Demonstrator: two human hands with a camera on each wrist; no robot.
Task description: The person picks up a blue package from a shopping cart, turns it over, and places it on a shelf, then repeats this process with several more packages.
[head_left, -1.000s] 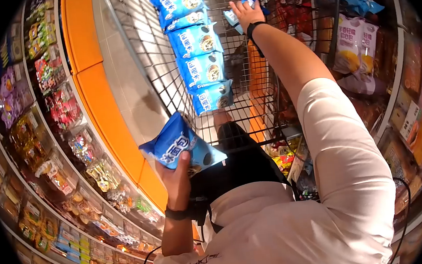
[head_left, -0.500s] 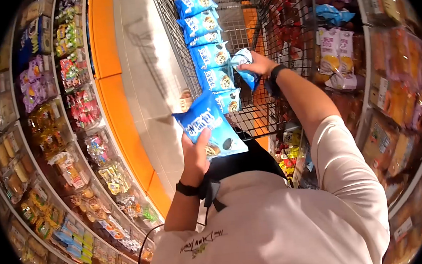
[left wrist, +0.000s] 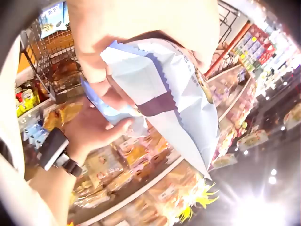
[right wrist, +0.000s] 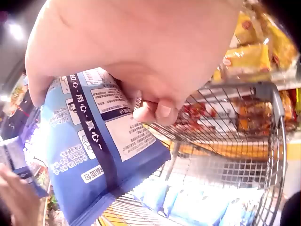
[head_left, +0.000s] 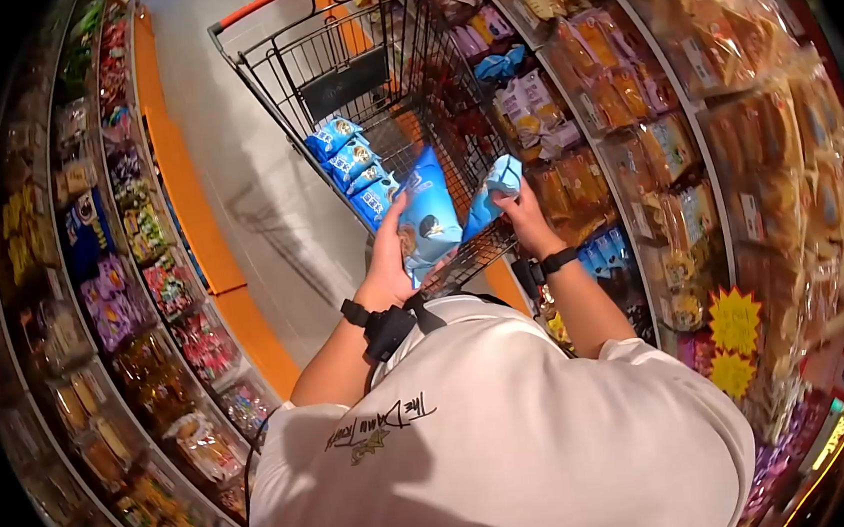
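A puffed blue bread bag (head_left: 430, 218) is in my left hand (head_left: 388, 258), whose fingers and thumb grip it at the side. My right hand (head_left: 531, 220) grips a second blue bag (head_left: 493, 197) just to the right, in front of my body over the near end of the shopping cart (head_left: 266, 86). The left wrist view shows the pale back seam of the left bag (left wrist: 155, 89) under the hand. In the right wrist view, the right hand's fingers (right wrist: 164, 110) curl round the printed back of its bag (right wrist: 94, 141). Similar blue bags (head_left: 351, 159) stand in a row along the cart's left side.
Shelves of packaged bread (head_left: 616, 76) line the right side, close to the cart. Snack shelves (head_left: 109, 301) with an orange base (head_left: 172, 165) run along the left. Pale tiled floor (head_left: 208, 112) lies between them and the cart.
My right hand has come up out of the cart with a blue bag and moved beside the left hand's bag. The head view has shifted, showing the cart farther ahead.
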